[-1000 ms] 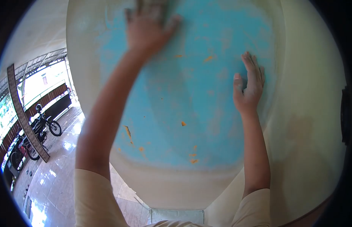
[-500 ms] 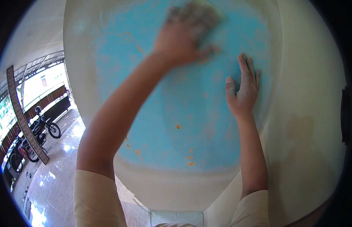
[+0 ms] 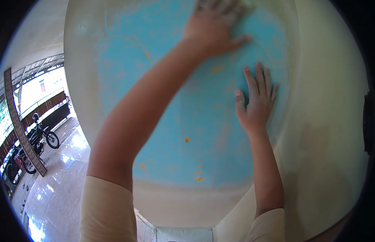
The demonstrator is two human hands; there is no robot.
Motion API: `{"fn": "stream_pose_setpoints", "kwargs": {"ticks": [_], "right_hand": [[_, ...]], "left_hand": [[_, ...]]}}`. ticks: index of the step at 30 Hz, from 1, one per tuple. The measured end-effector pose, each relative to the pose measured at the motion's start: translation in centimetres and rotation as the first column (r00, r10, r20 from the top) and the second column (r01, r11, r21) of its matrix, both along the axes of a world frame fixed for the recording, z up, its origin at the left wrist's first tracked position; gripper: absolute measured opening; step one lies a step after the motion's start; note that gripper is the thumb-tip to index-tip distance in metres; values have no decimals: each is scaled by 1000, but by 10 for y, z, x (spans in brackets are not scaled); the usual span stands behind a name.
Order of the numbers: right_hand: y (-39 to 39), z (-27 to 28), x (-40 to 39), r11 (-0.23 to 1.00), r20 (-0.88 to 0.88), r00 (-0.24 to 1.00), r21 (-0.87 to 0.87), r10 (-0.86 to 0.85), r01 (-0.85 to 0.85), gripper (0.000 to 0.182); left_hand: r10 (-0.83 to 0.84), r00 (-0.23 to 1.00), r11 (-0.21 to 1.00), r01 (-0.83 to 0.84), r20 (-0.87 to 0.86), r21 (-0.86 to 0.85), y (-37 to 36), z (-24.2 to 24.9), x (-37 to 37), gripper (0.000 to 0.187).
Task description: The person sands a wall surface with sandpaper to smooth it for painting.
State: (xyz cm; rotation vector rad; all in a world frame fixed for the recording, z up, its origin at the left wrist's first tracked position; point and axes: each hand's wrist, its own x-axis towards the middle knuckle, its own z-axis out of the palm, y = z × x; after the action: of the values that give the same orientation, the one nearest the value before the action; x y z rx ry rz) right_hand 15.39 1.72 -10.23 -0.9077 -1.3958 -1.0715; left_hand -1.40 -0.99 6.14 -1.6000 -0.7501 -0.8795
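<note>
A wall panel carries a large light-blue patch (image 3: 155,101) with small orange spots and a pale, dusty border. My left hand (image 3: 215,24) reaches up to the top of this patch, thumb stuck out to the right. A pale pad (image 3: 248,5) shows at its fingertips, pressed against the wall; most of it is covered by the fingers or cut off by the frame. Lower and to the right, my right hand (image 3: 258,101) lies flat on the blue surface with fingers spread, holding nothing. Grey dust coats the fingers of both hands.
A cream wall (image 3: 328,101) adjoins on the right. At left are a shiny tiled floor (image 3: 62,181), a slanting patterned post (image 3: 20,125), a parked motorcycle (image 3: 38,139) and a dark fence (image 3: 54,105). A pale box-like surface (image 3: 183,234) is at the bottom.
My left hand has moved up and to the right across the blue patch with the pad. My right hand stays on the wall, its fingers now more spread. The view has shifted slightly.
</note>
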Motion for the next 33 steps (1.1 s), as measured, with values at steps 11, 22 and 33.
{"fn": "stream_pose_setpoints", "kwargs": {"ticks": [11, 22, 33], "right_hand": [[4, -21, 6, 997, -1, 998, -36, -63, 62, 57], [-5, -107, -15, 983, -40, 990, -134, -132, 125, 59], [-7, -126, -12, 985, 12, 993, -125, -121, 121, 62]], "left_hand": [[224, 910, 973, -230, 350, -23, -8, 54, -146, 69], [-23, 885, 998, -7, -464, -63, 3, -56, -128, 74], [-60, 969, 986, 94, -240, 134, 19, -9, -131, 74]]}}
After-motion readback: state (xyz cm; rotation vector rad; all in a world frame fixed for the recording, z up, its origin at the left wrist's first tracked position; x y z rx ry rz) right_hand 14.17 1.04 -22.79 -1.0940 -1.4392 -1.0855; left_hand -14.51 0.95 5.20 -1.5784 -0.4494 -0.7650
